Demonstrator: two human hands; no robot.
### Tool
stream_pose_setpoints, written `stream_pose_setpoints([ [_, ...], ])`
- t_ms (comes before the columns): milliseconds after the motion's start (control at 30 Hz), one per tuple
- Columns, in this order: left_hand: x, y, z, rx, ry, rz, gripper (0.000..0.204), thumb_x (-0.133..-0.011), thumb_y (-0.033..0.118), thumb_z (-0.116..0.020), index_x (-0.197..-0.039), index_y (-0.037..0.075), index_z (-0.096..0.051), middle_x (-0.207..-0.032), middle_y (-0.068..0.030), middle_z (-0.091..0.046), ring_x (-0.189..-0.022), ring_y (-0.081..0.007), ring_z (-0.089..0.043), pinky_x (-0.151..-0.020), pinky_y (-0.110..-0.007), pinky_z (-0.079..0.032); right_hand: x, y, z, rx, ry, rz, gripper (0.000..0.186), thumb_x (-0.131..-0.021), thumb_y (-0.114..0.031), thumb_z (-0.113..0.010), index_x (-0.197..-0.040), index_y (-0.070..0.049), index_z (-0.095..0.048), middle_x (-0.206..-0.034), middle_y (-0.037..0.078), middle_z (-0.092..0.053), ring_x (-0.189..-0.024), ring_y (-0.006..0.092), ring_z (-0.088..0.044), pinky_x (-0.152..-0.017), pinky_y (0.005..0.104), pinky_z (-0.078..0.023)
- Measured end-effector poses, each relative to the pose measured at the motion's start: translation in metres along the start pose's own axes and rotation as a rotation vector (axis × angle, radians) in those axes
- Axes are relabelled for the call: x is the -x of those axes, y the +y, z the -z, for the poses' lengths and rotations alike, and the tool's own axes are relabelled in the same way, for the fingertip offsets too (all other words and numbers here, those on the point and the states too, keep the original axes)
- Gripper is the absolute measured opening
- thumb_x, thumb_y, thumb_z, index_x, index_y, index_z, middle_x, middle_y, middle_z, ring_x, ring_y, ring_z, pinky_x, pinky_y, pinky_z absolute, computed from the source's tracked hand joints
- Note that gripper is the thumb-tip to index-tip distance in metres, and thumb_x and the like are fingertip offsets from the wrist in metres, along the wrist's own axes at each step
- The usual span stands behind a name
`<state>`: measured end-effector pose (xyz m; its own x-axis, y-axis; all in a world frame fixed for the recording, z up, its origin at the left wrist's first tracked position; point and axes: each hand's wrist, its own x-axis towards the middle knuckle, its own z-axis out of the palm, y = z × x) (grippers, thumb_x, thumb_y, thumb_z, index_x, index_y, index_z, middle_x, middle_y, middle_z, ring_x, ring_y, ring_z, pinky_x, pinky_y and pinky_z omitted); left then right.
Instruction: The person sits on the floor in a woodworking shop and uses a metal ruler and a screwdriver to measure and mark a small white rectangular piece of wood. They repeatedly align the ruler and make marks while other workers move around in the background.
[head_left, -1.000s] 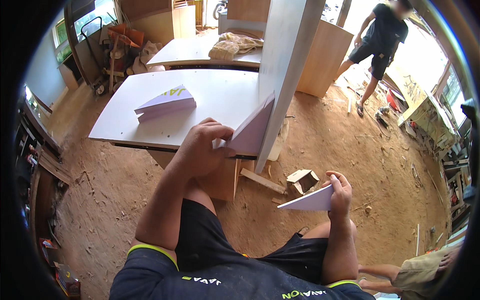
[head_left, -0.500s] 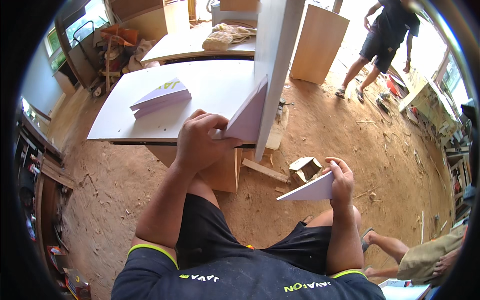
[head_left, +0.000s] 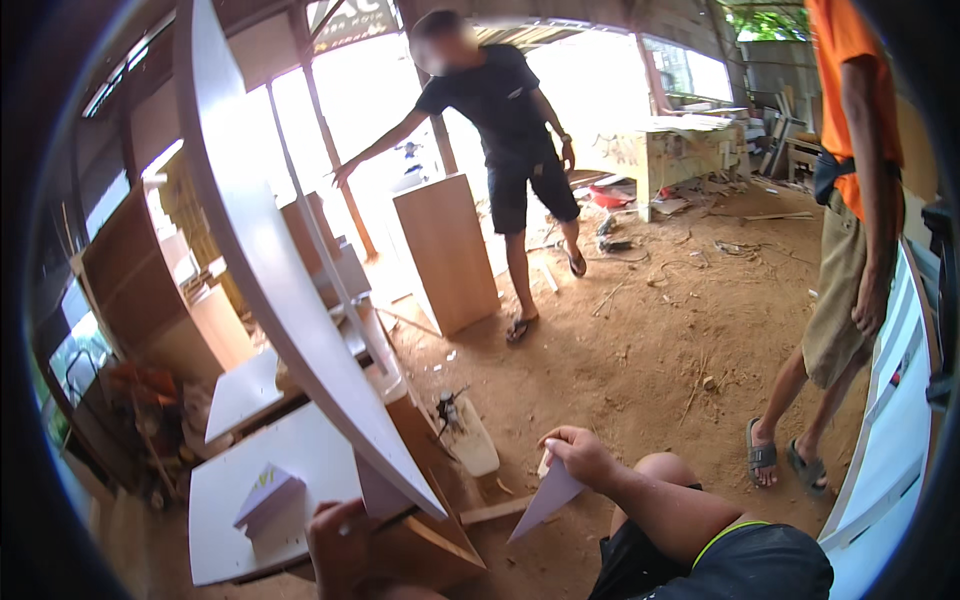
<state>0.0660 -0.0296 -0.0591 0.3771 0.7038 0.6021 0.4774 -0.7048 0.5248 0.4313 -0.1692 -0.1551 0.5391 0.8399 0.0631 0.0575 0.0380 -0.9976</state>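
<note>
A tall white board (head_left: 290,310) rises along the right side of a white counter (head_left: 330,455); whether it is fastened cannot be seen, so if loose, a knock or uneven push could tip it. Beyond stands a person in black (head_left: 510,110), one arm stretched toward the left; a person in orange (head_left: 850,120) stands at far right. On the counter lies a stack (head_left: 268,497) of pale triangular pieces, close enough to the left forearm that a careless sweep could scatter it. The right hand (head_left: 580,455) has its grip closed on the wide end of a pale triangle (head_left: 548,497), point downward above the dirt floor (head_left: 640,370); a slack pinch could drop it and chip the tip. The left hand (head_left: 338,530), blurred, is just beside a corner piece (head_left: 378,487) at the board's foot; how far its grip is closed, or on what, I cannot tell. Were it to slip, it could nudge that piece askew.
</note>
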Motion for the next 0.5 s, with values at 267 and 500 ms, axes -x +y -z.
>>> stream_pose_setpoints([
  [267, 0.005, 0.011, -0.003, -0.040, 0.020, -0.003, 0.029, -0.069, 0.012, -0.088, -0.091, 0.000, -0.074, -0.086, -0.0201, -0.073, -0.080, -0.0294, -0.071, -0.072, -0.038, -0.056, -0.003, 0.003, -0.002, 0.014, -0.035, -0.021, 0.024, -0.100, -0.018, -0.057, -0.110, 0.002, -0.066, -0.082, 0.006, -0.069, -0.074, 0.0117, -0.065, -0.067, 0.0264, -0.052],
  [500, 0.005, 0.019, -0.012, -0.096, 0.081, 0.046, 0.026, -0.068, 0.011, -0.087, -0.088, 0.002, -0.075, -0.080, -0.0131, -0.072, -0.076, -0.0259, -0.069, -0.073, -0.038, -0.055, -0.005, 0.001, -0.010, 0.040, -0.044, -0.025, 0.025, -0.098, -0.019, -0.060, -0.109, 0.003, -0.067, -0.082, 0.005, -0.071, -0.075, 0.0106, -0.066, -0.068, 0.0262, -0.052],
])
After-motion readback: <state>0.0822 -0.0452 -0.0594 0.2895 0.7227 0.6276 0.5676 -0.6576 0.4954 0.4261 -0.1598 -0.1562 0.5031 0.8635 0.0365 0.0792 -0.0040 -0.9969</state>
